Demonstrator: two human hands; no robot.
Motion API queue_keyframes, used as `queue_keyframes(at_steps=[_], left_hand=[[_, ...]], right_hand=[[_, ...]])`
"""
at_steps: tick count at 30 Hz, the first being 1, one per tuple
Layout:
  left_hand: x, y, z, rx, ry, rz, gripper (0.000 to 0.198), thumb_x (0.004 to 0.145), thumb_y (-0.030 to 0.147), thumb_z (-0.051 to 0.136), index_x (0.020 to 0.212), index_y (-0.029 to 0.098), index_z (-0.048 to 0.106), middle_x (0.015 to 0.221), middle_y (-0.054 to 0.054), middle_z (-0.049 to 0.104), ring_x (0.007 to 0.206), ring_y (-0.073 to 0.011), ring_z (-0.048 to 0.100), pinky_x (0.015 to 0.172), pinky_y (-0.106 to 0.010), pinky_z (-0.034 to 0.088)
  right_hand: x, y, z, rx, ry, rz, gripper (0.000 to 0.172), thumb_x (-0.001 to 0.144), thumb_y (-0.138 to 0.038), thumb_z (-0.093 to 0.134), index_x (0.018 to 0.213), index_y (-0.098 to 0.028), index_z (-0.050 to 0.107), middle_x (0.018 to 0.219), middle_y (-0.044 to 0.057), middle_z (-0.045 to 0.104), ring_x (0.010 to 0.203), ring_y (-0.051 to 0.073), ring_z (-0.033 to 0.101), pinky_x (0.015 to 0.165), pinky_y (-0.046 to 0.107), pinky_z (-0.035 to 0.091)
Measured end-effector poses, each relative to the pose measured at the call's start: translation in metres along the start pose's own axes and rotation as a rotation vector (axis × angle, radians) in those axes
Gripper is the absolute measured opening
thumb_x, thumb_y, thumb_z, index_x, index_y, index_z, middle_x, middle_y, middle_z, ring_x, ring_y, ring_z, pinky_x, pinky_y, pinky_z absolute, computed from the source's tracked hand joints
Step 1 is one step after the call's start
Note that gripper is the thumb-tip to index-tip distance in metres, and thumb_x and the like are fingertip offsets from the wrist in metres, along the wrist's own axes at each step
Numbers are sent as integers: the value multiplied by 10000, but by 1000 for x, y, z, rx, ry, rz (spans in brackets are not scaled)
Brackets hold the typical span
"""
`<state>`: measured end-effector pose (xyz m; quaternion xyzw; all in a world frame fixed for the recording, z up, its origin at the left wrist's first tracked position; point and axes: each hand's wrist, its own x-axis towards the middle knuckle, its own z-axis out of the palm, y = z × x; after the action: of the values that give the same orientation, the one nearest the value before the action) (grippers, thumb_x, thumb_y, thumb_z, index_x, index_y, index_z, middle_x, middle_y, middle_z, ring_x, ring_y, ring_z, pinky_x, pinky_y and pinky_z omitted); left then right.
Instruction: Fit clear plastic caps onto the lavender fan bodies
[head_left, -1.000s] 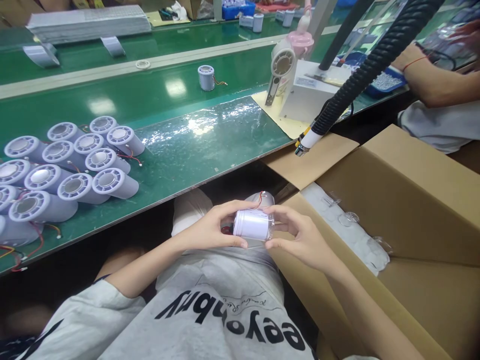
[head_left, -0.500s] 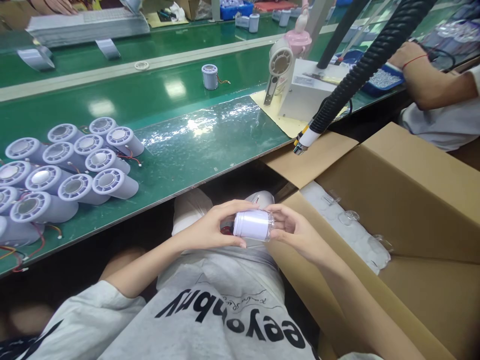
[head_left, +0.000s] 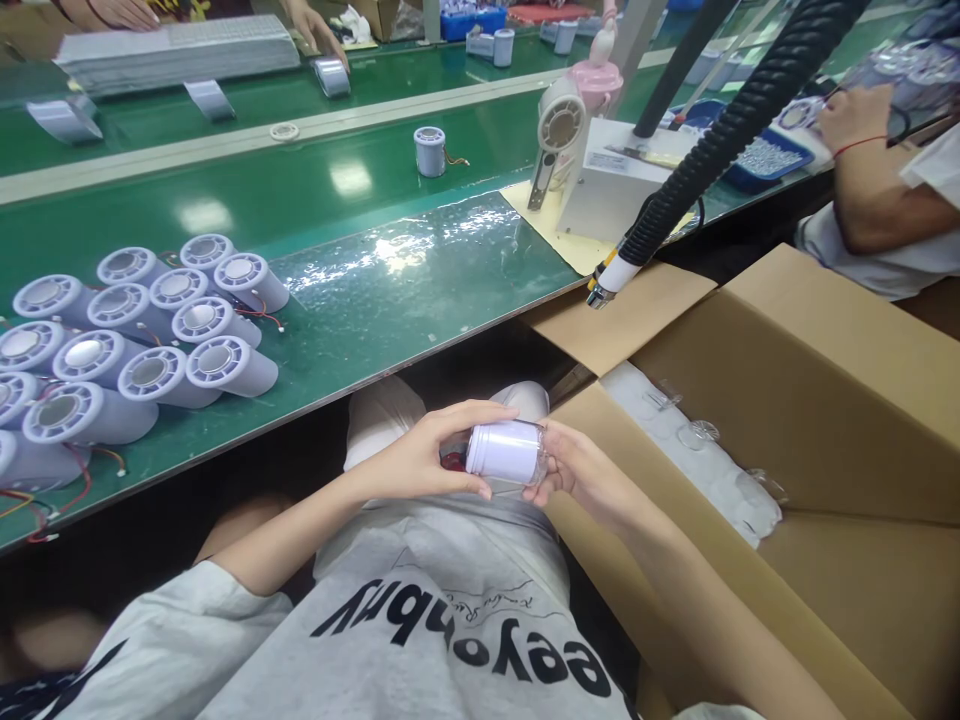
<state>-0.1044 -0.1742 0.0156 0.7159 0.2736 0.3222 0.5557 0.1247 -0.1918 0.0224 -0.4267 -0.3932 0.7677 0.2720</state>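
Note:
A pale lavender cylinder lies sideways between my hands above my lap, with a clear rim at its right end. My left hand is wrapped round its left end, thumb below and fingers above. My right hand grips the clear right end with bent fingers. Something dark and red shows at the cylinder's left end, inside my left hand; its detail is hidden. Several similar cylinders with slotted round ends and thin wires lean on the green table at the left.
An open cardboard box with clear plastic parts stands at the right. A black ribbed hose hangs above it. One cylinder stands on the green belt. Other people's hands work at far right and top left.
My right hand has turned and its fingers have closed in round the clear end. The cylinder on the belt has shifted slightly right. A person's hand has reached a part at the top.

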Motion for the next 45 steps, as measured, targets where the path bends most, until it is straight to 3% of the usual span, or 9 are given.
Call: queue_keyframes(at_steps=[6, 13, 22, 31, 34, 37, 40, 42, 45], left_hand=[[0, -1, 0, 17, 1, 61, 773, 655, 264, 836, 1358, 284, 515, 1382, -115, 550, 1310, -294, 487, 1076, -447, 418], [1, -3, -1, 9, -1, 84, 816, 631, 211, 851, 1363, 320, 506, 1390, -91, 548, 1316, -277, 481, 1086, -425, 407], [1, -3, 1, -171, -16, -148, 845, 645, 235, 841, 1398, 293, 462, 1444, -117, 485, 1296, -296, 506, 1067, -435, 435], [3, -2, 1, -71, -22, -49, 719, 648, 233, 839, 1306, 280, 554, 1375, -106, 529, 1306, -290, 476, 1019, -392, 470], [2, 7, 4, -125, -6, -158, 647, 704, 251, 800, 1297, 263, 541, 1305, -97, 557, 1179, -257, 571, 966, -365, 499], [1, 15, 7, -240, 25, -254, 621, 742, 260, 769, 1308, 258, 512, 1246, -82, 591, 1079, -221, 622, 916, -334, 520], [-1, 18, 7, -293, 30, -279, 623, 753, 257, 759, 1322, 261, 504, 1221, -79, 613, 1026, -209, 642, 874, -319, 537], [-1, 17, 6, -290, 19, -274, 661, 729, 238, 780, 1332, 275, 510, 1265, -81, 602, 1040, -215, 644, 886, -325, 539], [-2, 13, 6, -296, -14, -251, 758, 677, 196, 817, 1361, 287, 502, 1346, -91, 565, 1129, -246, 623, 953, -354, 523]], right_hand=[[2, 3, 5, 89, 2, 44, 548, 759, -691, 630, 853, -157, 554, 634, 19, 664, 491, 118, 655, 424, 153, 517], [4, 4, 7, 124, -84, 139, 659, 843, -734, 454, 839, -100, 634, 618, 70, 680, 432, 91, 618, 384, 120, 479], [6, 2, 6, 217, -35, 235, 649, 948, -652, 308, 861, -96, 631, 565, 62, 666, 389, 90, 604, 351, 110, 465], [4, 3, 4, 235, -87, 396, 759, 976, -623, 92, 894, -89, 624, 491, 37, 600, 326, 75, 550, 282, 93, 373], [0, 8, 4, 85, -101, 213, 801, 891, -758, 177, 1014, -98, 615, 589, 51, 630, 400, 106, 588, 334, 146, 448], [-6, 12, 0, -245, 14, -268, 763, 790, -764, 499, 1290, -189, 495, 1156, 146, 646, 886, 229, 696, 719, 334, 612], [-11, 12, -6, -663, 70, -691, 597, 797, -435, 738, 1328, -318, 493, 1503, 73, 394, 1308, 290, 467, 1075, 475, 427], [-12, 12, -8, -755, 38, -740, 476, 829, -285, 722, 1273, -347, 562, 1477, 39, 443, 1323, 276, 455, 1091, 476, 413], [-13, 11, -7, -490, -9, -540, 514, 841, -316, 714, 1322, -344, 535, 1389, 48, 544, 1197, 255, 579, 979, 424, 525]])
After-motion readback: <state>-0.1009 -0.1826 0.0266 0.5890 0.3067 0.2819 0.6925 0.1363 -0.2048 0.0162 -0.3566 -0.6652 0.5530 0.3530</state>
